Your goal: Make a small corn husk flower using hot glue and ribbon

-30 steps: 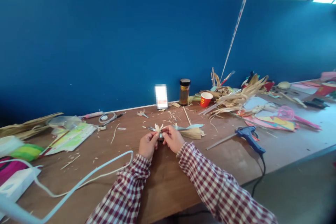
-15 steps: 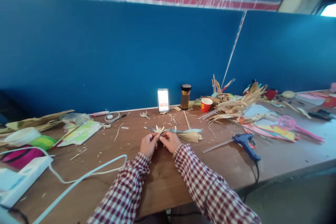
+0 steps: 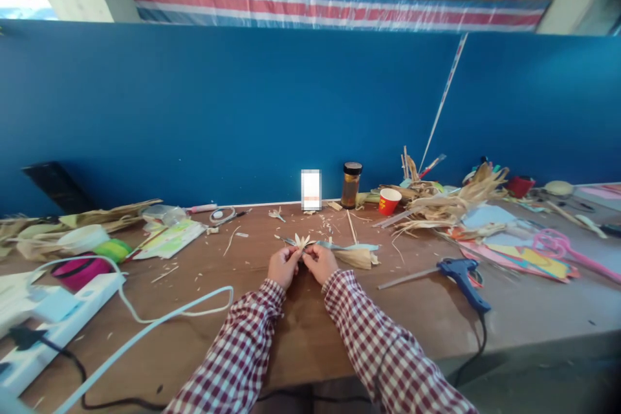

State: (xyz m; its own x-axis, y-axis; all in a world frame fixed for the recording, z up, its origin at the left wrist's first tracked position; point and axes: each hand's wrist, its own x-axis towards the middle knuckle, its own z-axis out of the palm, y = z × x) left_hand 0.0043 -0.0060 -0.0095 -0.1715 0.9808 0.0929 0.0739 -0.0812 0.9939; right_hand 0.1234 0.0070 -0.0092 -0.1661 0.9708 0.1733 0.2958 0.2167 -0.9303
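Between my hands is a small pale flower [image 3: 303, 242] with pointed petals, which look like dried husk. My left hand [image 3: 284, 266] pinches it from the left with closed fingers. From the right, the closed fingers of my right hand [image 3: 320, 262] meet it at its base. The fingertips hide the flower's lower part. Just past my right hand lies a piece of dried corn husk [image 3: 358, 258] on the brown table [image 3: 301, 349]. Pale scraps are scattered beyond the hands.
A blue glue gun [image 3: 463, 281] lies at right, its cord over the table edge. A dark-lidded jar [image 3: 351, 186], a red paper cup [image 3: 389, 202] and a heap of dried husks [image 3: 451, 202] stand behind. At left are a white power strip [image 3: 72, 330] and a looping cable [image 3: 145, 323].
The view has shifted a little to the left and up. Both hands stay together at the flower, with their fingers barely changed.
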